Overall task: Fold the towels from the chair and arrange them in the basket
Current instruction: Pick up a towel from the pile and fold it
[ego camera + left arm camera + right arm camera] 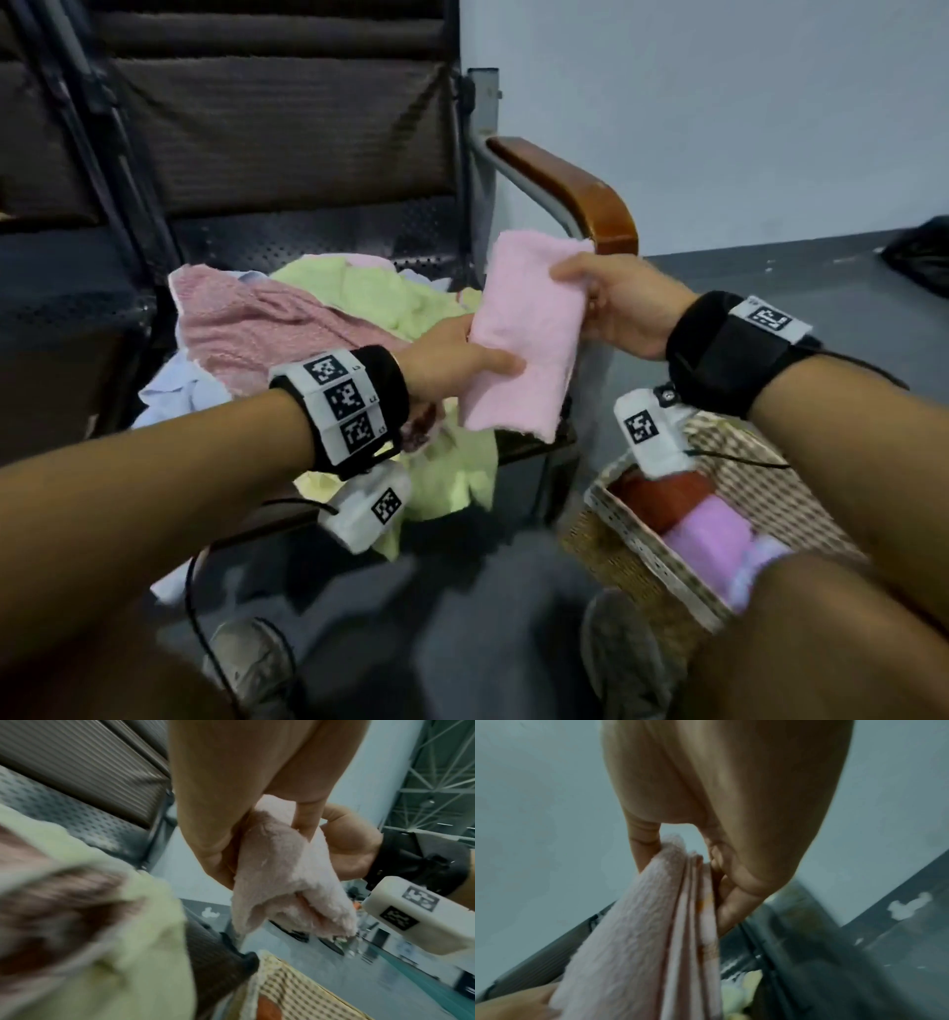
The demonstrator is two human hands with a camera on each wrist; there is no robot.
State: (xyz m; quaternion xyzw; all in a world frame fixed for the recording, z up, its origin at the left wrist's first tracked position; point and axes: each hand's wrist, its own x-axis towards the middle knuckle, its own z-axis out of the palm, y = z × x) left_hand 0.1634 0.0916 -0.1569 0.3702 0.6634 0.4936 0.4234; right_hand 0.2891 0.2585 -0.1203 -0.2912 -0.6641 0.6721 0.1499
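Note:
A folded light pink towel (524, 339) hangs in the air above the chair's right edge, held between both hands. My left hand (462, 360) grips its lower left side, thumb on top. My right hand (601, 303) pinches its upper right edge. The left wrist view shows the pink towel (282, 874) bunched in my left hand (231, 833). Stacked layers of the pink towel (649, 943) hang from my right hand (687, 862) in the right wrist view. The woven basket (631, 560) stands on the floor at lower right, holding a red roll (662, 496) and a folded lilac towel (714, 534).
On the chair seat (318, 241) lie loose towels: a dusty pink one (257, 329), yellow-green ones (380, 298) and a pale blue one (174, 395). The wooden armrest (575, 190) rises just behind the held towel. Grey floor (801, 288) lies to the right.

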